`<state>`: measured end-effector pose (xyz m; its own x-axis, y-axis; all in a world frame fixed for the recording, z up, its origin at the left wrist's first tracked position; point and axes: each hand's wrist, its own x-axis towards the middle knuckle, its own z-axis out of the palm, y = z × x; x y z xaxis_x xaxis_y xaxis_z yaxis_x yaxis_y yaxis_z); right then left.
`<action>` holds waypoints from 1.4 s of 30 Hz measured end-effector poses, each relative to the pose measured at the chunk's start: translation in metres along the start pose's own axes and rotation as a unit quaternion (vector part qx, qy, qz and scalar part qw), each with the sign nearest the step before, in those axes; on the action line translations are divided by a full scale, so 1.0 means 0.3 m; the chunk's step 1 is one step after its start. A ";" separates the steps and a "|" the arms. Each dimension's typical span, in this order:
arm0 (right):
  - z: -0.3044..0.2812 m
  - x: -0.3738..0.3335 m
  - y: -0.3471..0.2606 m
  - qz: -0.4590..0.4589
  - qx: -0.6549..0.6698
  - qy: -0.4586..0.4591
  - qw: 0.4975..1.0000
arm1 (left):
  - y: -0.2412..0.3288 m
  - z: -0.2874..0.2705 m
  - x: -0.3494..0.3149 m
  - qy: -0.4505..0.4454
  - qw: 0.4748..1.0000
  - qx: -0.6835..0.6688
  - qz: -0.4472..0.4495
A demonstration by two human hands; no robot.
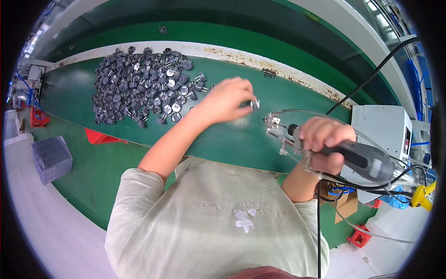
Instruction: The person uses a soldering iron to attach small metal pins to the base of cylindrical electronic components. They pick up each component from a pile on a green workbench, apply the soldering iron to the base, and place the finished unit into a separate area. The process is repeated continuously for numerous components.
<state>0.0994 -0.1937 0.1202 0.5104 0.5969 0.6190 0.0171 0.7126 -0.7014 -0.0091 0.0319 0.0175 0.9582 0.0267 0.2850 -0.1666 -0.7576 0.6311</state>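
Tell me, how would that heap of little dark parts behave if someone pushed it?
The heap would probably spread, since it looks loosely piled. Rounded parts might roll a little, while protruding metal prongs could snag neighbours.

The left forearm slants forward and rightward, the left hand pinching, while the right hand curls into a grip.

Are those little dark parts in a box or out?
Out: the dark parts lie heaped directly on the green table, with no box around them.

there are two hands, one power screwdriver and dark parts too many to count.
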 end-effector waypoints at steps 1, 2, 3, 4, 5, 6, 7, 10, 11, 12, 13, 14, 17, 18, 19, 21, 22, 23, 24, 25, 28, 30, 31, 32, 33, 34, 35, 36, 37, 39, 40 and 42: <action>0.000 0.001 -0.028 -0.007 0.001 0.018 1.000 | -0.008 -0.026 0.024 0.033 0.999 0.036 -0.011; -0.002 0.006 -0.043 -0.014 0.001 0.036 0.999 | -0.042 -0.036 0.071 0.071 0.995 0.071 -0.024; -0.005 0.006 -0.033 -0.011 -0.018 0.045 0.999 | -0.072 -0.045 0.128 0.087 0.991 0.083 -0.063; -0.010 -0.007 0.000 -0.005 -0.032 0.054 0.998 | -0.122 -0.037 0.186 0.103 0.987 0.096 -0.083; -0.014 -0.011 0.037 0.003 -0.044 0.060 0.997 | -0.169 -0.034 0.217 0.121 0.981 0.110 -0.108; -0.029 -0.021 0.063 0.004 -0.063 0.035 0.997 | -0.180 -0.032 0.236 0.126 0.978 0.129 -0.106; -0.031 -0.032 0.082 0.016 -0.066 0.038 0.997 | -0.191 -0.031 0.248 0.130 0.975 0.149 -0.104; -0.046 -0.073 0.087 0.033 -0.072 0.047 0.996 | -0.121 -0.091 0.192 0.092 0.974 0.181 -0.096; -0.060 -0.088 0.076 0.032 -0.068 0.046 0.996 | -0.067 -0.137 0.128 0.071 0.974 0.190 -0.096; -0.072 -0.096 0.069 0.033 -0.066 0.043 0.996 | -0.031 -0.166 0.055 0.050 0.974 0.195 -0.106; -0.081 -0.103 0.065 0.026 -0.067 0.055 0.996 | -0.006 -0.188 -0.004 0.028 0.972 0.201 -0.115; -0.090 -0.105 0.064 0.022 -0.066 0.063 0.996 | 0.003 -0.197 -0.049 0.008 0.968 0.219 -0.124; -0.094 -0.112 0.066 0.022 -0.077 0.084 0.993 | 0.006 -0.189 -0.122 -0.027 0.959 0.248 -0.135; -0.094 -0.105 0.072 0.022 -0.075 0.076 0.994 | -0.006 -0.169 -0.126 -0.016 0.961 0.245 -0.127; -0.090 -0.098 0.075 0.021 -0.074 0.068 0.995 | -0.011 -0.155 -0.130 -0.005 0.963 0.241 -0.118; -0.065 -0.090 0.074 0.021 -0.062 0.050 0.997 | 0.022 -0.132 -0.119 -0.023 0.971 0.214 -0.108; -0.060 -0.091 0.071 0.021 -0.065 0.044 0.997 | 0.042 -0.114 -0.103 -0.032 0.974 0.199 -0.100; -0.053 -0.090 0.069 0.021 -0.067 0.038 0.997 | 0.049 -0.089 -0.088 -0.056 0.981 0.163 -0.083; -0.041 -0.083 0.064 0.025 -0.061 0.041 0.997 | 0.060 -0.062 -0.074 -0.080 0.987 0.124 -0.067; -0.033 -0.077 0.062 0.029 -0.055 0.048 0.997 | 0.069 -0.036 -0.061 -0.103 0.990 0.085 -0.051; -0.040 -0.075 0.071 0.032 -0.057 0.053 0.996 | 0.062 0.048 -0.035 -0.121 0.992 -0.005 -0.021; -0.036 -0.075 0.071 0.042 -0.093 0.058 0.993 | 0.056 0.078 -0.032 -0.111 0.993 -0.041 -0.012; -0.034 -0.076 0.071 0.048 -0.110 0.059 0.991 | 0.061 0.075 -0.028 -0.103 0.994 -0.044 -0.011; -0.038 -0.085 0.072 0.046 -0.112 0.056 0.991 | 0.063 0.079 -0.028 -0.094 0.994 -0.048 -0.010; -0.037 -0.086 0.072 0.048 -0.106 0.053 0.992 | 0.058 0.084 -0.032 -0.085 0.995 -0.056 -0.011; -0.036 -0.086 0.072 0.050 -0.100 0.049 0.993 | 0.052 0.090 -0.036 -0.076 0.995 -0.064 -0.013; -0.034 -0.084 0.071 0.051 -0.094 0.045 0.993 | 0.047 0.097 -0.041 -0.066 0.995 -0.072 -0.015; -0.031 -0.079 0.073 0.052 -0.093 0.036 0.994 | 0.038 0.101 -0.046 -0.061 0.996 -0.070 -0.005; -0.029 -0.073 0.073 0.053 -0.092 0.028 0.994 | 0.029 0.107 -0.050 -0.056 0.996 -0.068 0.005; -0.027 -0.070 0.078 0.058 -0.093 0.018 0.994 | 0.018 0.112 -0.054 -0.049 0.996 -0.068 0.012; -0.027 -0.071 0.082 0.062 -0.096 0.017 0.993 | 0.015 0.114 -0.055 -0.048 0.996 -0.069 0.011; -0.024 -0.072 0.090 0.067 -0.099 0.017 0.993 | 0.013 0.116 -0.056 -0.049 0.996 -0.070 0.009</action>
<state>0.0951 -0.1899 0.0853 0.5489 0.6659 0.5053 0.1147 0.5387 -0.8346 -0.0176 0.0059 -0.0098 0.9718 -0.0542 0.2296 -0.2075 -0.6591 0.7228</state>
